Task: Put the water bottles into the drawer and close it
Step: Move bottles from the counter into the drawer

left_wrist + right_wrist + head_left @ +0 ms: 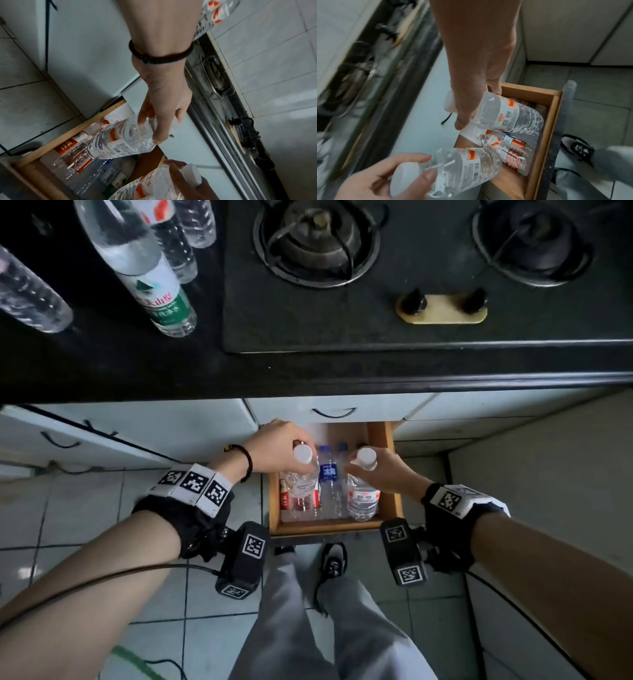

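Right now both hands hang over the open drawer (388, 474), each lowering a water bottle neck-first in the grip. The left hand (274, 445) has its fingers curled round the shoulder of the left bottle (303, 477) just under the white cap, over the 9 o'clock side of the drawer; the right hand (383, 470) pinches the neck of the right bottle (363, 494) in the same way, over the 3 o'clock side. Between them a blue-capped bottle (329, 474) already lies in the drawer, with at least one red-labelled bottle (284, 498) against the 9 o'clock wall. To do this step well, I would tip each bottle flat along the drawer's length before letting go, base toward 6 o'clock, so that it beds into a gap and not on top of a neighbour; the left wrist view shows the left bottle riding above the ones below it, so it probably needs shifting sideways to find a slot, though how deep the pile runs is hard to read. Anything proud of the wooden rim could catch the drawer above at 12 o'clock when the drawer is pushed shut. More bottles, among them a green-labelled bottle (161, 302), wait on the dark countertop (102, 364) toward 11 o'clock, beside the gas hob (376, 330).
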Tool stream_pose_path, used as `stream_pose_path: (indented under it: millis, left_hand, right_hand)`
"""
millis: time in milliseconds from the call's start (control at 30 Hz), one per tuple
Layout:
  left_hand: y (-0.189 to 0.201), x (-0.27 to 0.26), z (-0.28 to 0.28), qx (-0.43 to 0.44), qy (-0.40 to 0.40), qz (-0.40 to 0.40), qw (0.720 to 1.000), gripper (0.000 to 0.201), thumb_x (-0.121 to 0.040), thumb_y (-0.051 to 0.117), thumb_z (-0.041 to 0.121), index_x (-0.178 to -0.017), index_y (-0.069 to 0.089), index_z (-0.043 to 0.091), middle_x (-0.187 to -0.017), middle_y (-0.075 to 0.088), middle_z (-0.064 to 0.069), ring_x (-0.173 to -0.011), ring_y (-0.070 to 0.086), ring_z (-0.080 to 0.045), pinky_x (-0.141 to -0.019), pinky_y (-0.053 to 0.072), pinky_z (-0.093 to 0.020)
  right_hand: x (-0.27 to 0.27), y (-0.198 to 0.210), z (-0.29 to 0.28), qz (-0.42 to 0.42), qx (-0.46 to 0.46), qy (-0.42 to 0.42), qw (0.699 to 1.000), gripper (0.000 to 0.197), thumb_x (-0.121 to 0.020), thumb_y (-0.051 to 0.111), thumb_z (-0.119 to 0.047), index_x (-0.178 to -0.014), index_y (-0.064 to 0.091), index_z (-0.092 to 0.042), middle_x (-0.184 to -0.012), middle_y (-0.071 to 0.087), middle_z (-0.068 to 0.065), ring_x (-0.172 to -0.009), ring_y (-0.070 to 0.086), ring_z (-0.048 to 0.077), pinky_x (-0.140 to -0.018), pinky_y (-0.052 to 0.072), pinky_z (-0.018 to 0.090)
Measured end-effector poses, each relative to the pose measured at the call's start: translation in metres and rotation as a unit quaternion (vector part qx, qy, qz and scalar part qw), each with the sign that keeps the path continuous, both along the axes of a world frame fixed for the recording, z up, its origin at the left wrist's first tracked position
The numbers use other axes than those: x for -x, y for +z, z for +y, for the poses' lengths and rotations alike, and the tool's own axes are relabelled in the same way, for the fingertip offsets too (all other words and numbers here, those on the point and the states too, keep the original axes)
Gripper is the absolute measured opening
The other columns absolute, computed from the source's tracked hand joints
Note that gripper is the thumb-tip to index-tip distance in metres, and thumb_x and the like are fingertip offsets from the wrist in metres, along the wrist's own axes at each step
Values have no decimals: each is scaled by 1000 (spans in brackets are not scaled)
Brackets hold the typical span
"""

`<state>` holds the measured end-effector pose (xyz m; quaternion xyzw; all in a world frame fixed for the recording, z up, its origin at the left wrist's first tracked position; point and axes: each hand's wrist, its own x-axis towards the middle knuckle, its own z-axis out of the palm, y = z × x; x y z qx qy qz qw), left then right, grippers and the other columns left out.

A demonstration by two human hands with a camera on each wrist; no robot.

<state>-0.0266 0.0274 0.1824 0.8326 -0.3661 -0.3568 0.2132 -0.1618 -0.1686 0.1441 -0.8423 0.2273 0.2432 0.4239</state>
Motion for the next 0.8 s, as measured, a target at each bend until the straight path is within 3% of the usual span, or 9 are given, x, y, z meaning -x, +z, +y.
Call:
stream_pose_path:
  millis: [133,267,433,500,600,733,800]
  left_hand:
    - [-34,2,-25,-20,-24,26,999,20,-66,78,42,-80,73,28,-74,70,13,-70,62,0,-60,46,-18]
    - [-78,11,-43,-37,-25,59,997,24,-62,77,43,-81,73,29,-81,73,10,-77,66,-7,-69,56,-33]
    - [-122,23,-62,-51,-45,46,997,21,-67,77,37,-86,75,27,-80,70,10,-79,61,-11,-67,45,-24]
    - [-139,25,-67,-63,-51,46,996,21,-67,75,36,-86,75,28,-77,68,12,-76,62,-10,-66,46,-25]
    - [-158,22,-73,-85,-59,51,993,19,-67,74,34,-84,74,26,-75,68,11,-75,64,-12,-66,50,-27]
    - [-175,5,-88,-113,-63,83,988,12,-65,76,32,-73,70,25,-65,60,10,-61,63,-14,-54,48,-25]
    - [-186,-6,-95,-113,-42,134,984,13,-66,79,31,-74,72,24,-67,66,8,-56,69,-15,-50,54,-23]
  right_hand:
    - [12,-31,-5,-5,-26,-57,998,29,-80,69,-45,-96,65,-21,-93,72,1,-90,68,19,-86,55,42]
    - [18,-62,-14,-1,-58,-97,994,23,-79,71,-44,-94,64,-28,-92,71,-1,-92,68,19,-87,55,44]
    - [17,-103,-26,8,-80,-116,990,29,-77,71,-45,-98,67,-26,-93,73,1,-92,69,20,-88,55,44]
    - [11,-120,-31,9,-84,-95,992,28,-79,70,-45,-99,66,-25,-90,71,-1,-89,69,18,-86,56,42]
    - [-2,-139,-39,52,-89,-26,994,33,-85,65,-42,-102,66,-14,-80,65,-7,-75,64,8,-73,54,27]
    - [-21,-168,-45,81,-117,12,990,34,-86,65,-39,-104,67,-10,-94,72,4,-89,68,19,-88,53,39]
    - [-29,-184,-47,94,-133,-25,986,38,-85,65,-42,-103,67,-8,-96,72,8,-89,68,25,-85,54,39]
